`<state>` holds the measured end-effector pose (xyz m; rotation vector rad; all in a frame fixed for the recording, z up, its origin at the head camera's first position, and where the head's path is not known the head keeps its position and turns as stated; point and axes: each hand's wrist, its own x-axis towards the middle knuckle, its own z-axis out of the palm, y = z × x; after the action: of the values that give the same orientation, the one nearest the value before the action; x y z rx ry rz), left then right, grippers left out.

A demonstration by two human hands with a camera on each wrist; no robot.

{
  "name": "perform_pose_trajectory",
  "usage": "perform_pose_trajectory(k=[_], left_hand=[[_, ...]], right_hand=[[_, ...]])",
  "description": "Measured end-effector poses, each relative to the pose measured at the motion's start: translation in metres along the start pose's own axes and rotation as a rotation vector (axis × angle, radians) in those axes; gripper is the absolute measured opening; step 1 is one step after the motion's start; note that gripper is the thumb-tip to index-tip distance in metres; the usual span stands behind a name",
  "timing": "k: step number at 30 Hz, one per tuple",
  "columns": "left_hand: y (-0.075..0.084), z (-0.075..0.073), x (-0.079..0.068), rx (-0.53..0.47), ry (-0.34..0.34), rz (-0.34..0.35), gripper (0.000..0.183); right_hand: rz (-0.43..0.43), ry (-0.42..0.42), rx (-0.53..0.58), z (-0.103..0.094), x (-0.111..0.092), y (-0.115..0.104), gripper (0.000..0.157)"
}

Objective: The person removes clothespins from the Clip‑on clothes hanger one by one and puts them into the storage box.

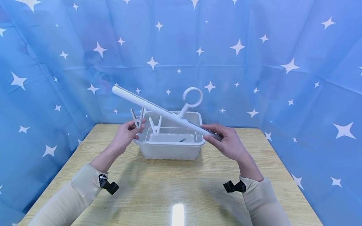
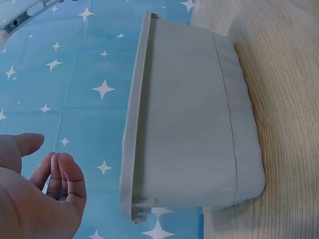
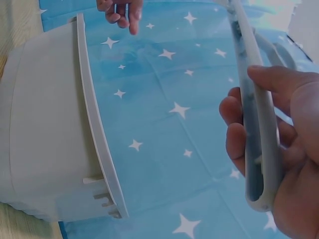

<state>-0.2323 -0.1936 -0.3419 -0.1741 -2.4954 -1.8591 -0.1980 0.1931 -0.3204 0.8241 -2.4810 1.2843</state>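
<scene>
My right hand (image 1: pixel 230 142) grips the lower end of a white clip hanger (image 1: pixel 158 110), thumb on one side and fingers on the other. The hanger slants up to the left above a white plastic bin (image 1: pixel 169 150), its round hook (image 1: pixel 193 97) pointing up. Two white clips show under the bar: a left clip (image 1: pixel 137 119) and a second clip (image 1: pixel 155 126). My left hand (image 1: pixel 127 133) is beside the bin's left rim, overlapping the left clip in the head view. In the left wrist view, this hand's thumb (image 2: pixel 30 143) stands apart from its loosely bent fingers, with nothing visible between them.
A small green item (image 1: pixel 182 140) shows inside the bin. The bin stands at the back of a wooden table (image 1: pixel 158 188), close to a blue curtain (image 1: pixel 175 40) with white stars. Black straps with cameras (image 1: pixel 108 185) sit at both cuffs.
</scene>
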Motion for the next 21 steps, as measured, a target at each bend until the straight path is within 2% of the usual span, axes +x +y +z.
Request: perform_pose_trajectory(k=[6, 14, 21], left_hand=[[0.005, -0.004, -0.006, -0.035, -0.012, 0.020, 0.028], [0.014, -0.007, -0.013, -0.033, -0.023, 0.031, 0.031], [0.022, -0.010, -0.020, -0.030, -0.003, 0.028, 0.027]], right_hand=[[0.009, 0.010, 0.011, 0.001, 0.000, 0.000, 0.035], [0.006, 0.012, 0.011, 0.001, 0.001, 0.000, 0.035], [0.009, 0.005, 0.018, 0.002, 0.002, 0.001, 0.035]])
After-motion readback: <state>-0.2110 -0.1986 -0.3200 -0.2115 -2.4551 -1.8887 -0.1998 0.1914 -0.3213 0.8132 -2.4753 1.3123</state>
